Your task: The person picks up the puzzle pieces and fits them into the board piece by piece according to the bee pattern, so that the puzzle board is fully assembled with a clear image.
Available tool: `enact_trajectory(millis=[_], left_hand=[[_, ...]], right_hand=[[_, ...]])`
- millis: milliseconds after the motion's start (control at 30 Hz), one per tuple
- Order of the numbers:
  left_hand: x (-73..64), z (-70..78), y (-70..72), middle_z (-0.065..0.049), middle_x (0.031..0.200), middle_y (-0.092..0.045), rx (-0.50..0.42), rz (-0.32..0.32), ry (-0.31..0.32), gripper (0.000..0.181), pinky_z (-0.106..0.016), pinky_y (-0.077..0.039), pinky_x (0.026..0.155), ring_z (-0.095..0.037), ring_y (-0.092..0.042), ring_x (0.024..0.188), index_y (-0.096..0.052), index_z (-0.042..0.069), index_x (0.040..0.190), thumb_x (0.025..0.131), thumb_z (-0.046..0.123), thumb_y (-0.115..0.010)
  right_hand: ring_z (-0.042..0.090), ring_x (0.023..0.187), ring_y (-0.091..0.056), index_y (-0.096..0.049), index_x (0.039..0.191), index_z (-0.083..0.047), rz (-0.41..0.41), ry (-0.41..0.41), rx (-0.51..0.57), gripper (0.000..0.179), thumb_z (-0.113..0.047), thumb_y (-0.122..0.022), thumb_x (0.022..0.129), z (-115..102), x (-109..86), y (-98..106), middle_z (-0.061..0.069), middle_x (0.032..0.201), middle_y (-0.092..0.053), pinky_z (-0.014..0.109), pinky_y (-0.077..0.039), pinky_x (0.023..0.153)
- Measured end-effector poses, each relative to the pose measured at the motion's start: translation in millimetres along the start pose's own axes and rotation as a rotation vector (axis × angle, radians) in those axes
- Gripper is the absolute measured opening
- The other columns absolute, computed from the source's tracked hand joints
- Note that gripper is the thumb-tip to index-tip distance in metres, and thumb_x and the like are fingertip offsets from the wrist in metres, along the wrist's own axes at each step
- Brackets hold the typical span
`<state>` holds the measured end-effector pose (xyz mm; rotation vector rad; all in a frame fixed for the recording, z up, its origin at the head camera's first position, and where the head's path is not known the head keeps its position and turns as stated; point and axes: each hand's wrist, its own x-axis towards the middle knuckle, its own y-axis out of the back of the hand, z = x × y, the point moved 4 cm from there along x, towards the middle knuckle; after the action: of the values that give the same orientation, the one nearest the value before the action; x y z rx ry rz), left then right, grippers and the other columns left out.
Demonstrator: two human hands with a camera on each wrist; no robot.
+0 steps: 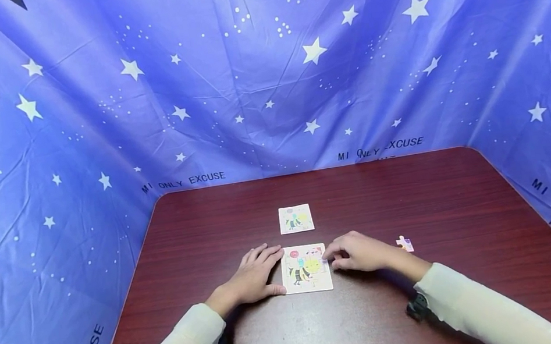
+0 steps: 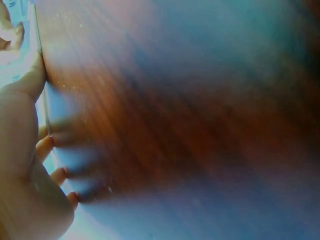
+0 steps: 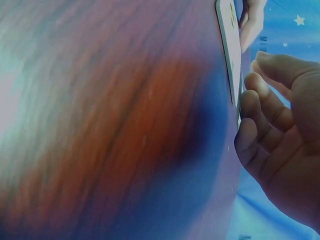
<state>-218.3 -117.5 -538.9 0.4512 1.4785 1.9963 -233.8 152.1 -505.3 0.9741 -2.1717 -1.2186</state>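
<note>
A square jigsaw puzzle (image 1: pixel 307 276) with a bee picture lies flat near the middle of the table. My left hand (image 1: pixel 255 275) rests along its left side, fingers extended, with fingertips at the upper left corner and thumb at the lower left. At the right edge, my right hand (image 1: pixel 355 252) touches the puzzle with its fingertips, the other fingers loosely curled. No piece shows between thumb and forefinger in the right wrist view, where the board (image 3: pixel 230 50) appears edge-on. A loose puzzle piece (image 1: pixel 404 244) lies to the right, beyond the right forearm.
Behind the puzzle lies a smaller square card (image 1: pixel 295 219) with the same bee picture. The dark red wooden table (image 1: pixel 198 224) is enclosed by blue star-patterned cloth (image 1: pixel 242 82). A black wrist device (image 1: pixel 417 307) sits under the right sleeve.
</note>
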Motion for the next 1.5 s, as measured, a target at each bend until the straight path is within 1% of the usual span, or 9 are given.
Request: enact_trajectory(millis=[200, 300, 467, 567, 633, 800, 967, 1067, 1500], left_hand=[[0.9, 0.2, -0.5, -0.007, 0.164, -0.035, 0.012, -0.004, 0.001, 0.092, -0.065, -0.024, 0.121, -0.041, -0.026, 0.153, -0.034, 0.013, 0.16, 0.088, 0.061, -0.067], [0.3, 0.8, 0.8, -0.008, 0.164, -0.036, 0.003, -0.003, 0.002, 0.093, -0.065, -0.024, 0.121, -0.041, -0.027, 0.153, -0.035, 0.012, 0.159, 0.088, 0.06, -0.069], [0.0, 1.0, 2.4, -0.01, 0.163, -0.038, -0.004, 0.012, -0.003, 0.092, -0.066, -0.025, 0.12, -0.043, -0.028, 0.151, -0.037, 0.011, 0.158, 0.087, 0.058, -0.07], [0.2, 1.2, 2.5, -0.01, 0.163, -0.038, 0.0, 0.012, -0.006, 0.092, -0.066, -0.025, 0.12, -0.043, -0.028, 0.151, -0.036, 0.011, 0.158, 0.087, 0.058, -0.07], [0.1, 1.3, 1.9, -0.01, 0.162, -0.038, -0.001, 0.012, -0.007, 0.092, -0.067, -0.025, 0.119, -0.043, -0.029, 0.151, -0.036, 0.01, 0.158, 0.087, 0.059, -0.07], [0.1, 0.8, -0.8, -0.011, 0.162, -0.038, -0.006, 0.02, -0.019, 0.092, -0.068, -0.025, 0.119, -0.044, -0.029, 0.151, -0.037, 0.009, 0.158, 0.087, 0.058, -0.07], [-0.5, 2.2, -0.1, -0.012, 0.16, -0.04, -0.011, 0.038, -0.037, 0.09, -0.07, -0.027, 0.116, -0.046, -0.031, 0.149, -0.039, 0.007, 0.156, 0.087, 0.056, -0.071], [-0.6, 3.0, 0.6, -0.011, 0.161, -0.039, -0.017, 0.024, -0.025, 0.09, -0.069, -0.026, 0.118, -0.044, -0.03, 0.15, -0.038, 0.009, 0.157, 0.088, 0.057, -0.07], [-0.8, 1.8, 2.2, -0.009, 0.163, -0.037, -0.004, 0.004, -0.009, 0.092, -0.067, -0.025, 0.12, -0.042, -0.028, 0.152, -0.036, 0.011, 0.158, 0.087, 0.06, -0.069]], right_hand=[[-0.003, 0.075, -0.053, -0.077, 0.109, -0.015, 0.059, -0.005, -0.042, 0.019, -0.013, -0.074, 0.091, 17, -19.8, 16, -0.01, 0.092, -0.072, 0.021, -0.048, 0.071], [-0.002, 0.08, -0.057, -0.078, 0.11, -0.016, 0.072, -0.054, -0.045, 0.02, -0.011, -0.073, 0.091, 25, -30.3, 24, -0.006, 0.103, -0.076, 0.022, -0.05, 0.072], [-0.002, 0.081, -0.059, -0.077, 0.112, -0.016, 0.086, -0.147, -0.023, 0.021, -0.013, -0.073, 0.092, 39, -45.1, 32, -0.005, 0.106, -0.077, 0.022, -0.05, 0.071], [-0.004, 0.076, -0.056, -0.077, 0.112, -0.015, 0.107, -0.17, -0.017, 0.021, -0.011, -0.073, 0.092, 46, -52.6, 35, -0.005, 0.103, -0.077, 0.02, -0.049, 0.068], [-0.005, 0.071, -0.054, -0.077, 0.111, -0.014, 0.122, -0.176, -0.014, 0.021, -0.01, -0.073, 0.091, 50, -57.2, 36, -0.009, 0.093, -0.074, 0.019, -0.047, 0.065], [-0.007, 0.061, -0.048, -0.076, 0.111, -0.011, 0.147, -0.213, 0.0, 0.021, -0.008, -0.073, 0.09, 58, -69.8, 42, -0.018, 0.071, -0.059, 0.018, -0.044, 0.061], [-0.005, 0.054, -0.052, -0.074, 0.113, -0.008, 0.16, -0.262, 0.047, 0.022, -0.006, -0.073, 0.09, 67, -83.2, 48, -0.016, 0.068, -0.058, 0.02, -0.046, 0.056], [-0.004, 0.054, -0.053, -0.073, 0.114, -0.007, 0.161, -0.28, 0.065, 0.023, -0.007, -0.073, 0.091, 72, -90.1, 51, -0.014, 0.067, -0.059, 0.02, -0.047, 0.055], [-0.006, 0.059, -0.056, -0.073, 0.114, -0.006, 0.186, -0.323, 0.016, 0.026, -0.007, -0.076, 0.088, 82, -110.7, 57, -0.014, 0.065, -0.061, 0.019, -0.045, 0.065]])
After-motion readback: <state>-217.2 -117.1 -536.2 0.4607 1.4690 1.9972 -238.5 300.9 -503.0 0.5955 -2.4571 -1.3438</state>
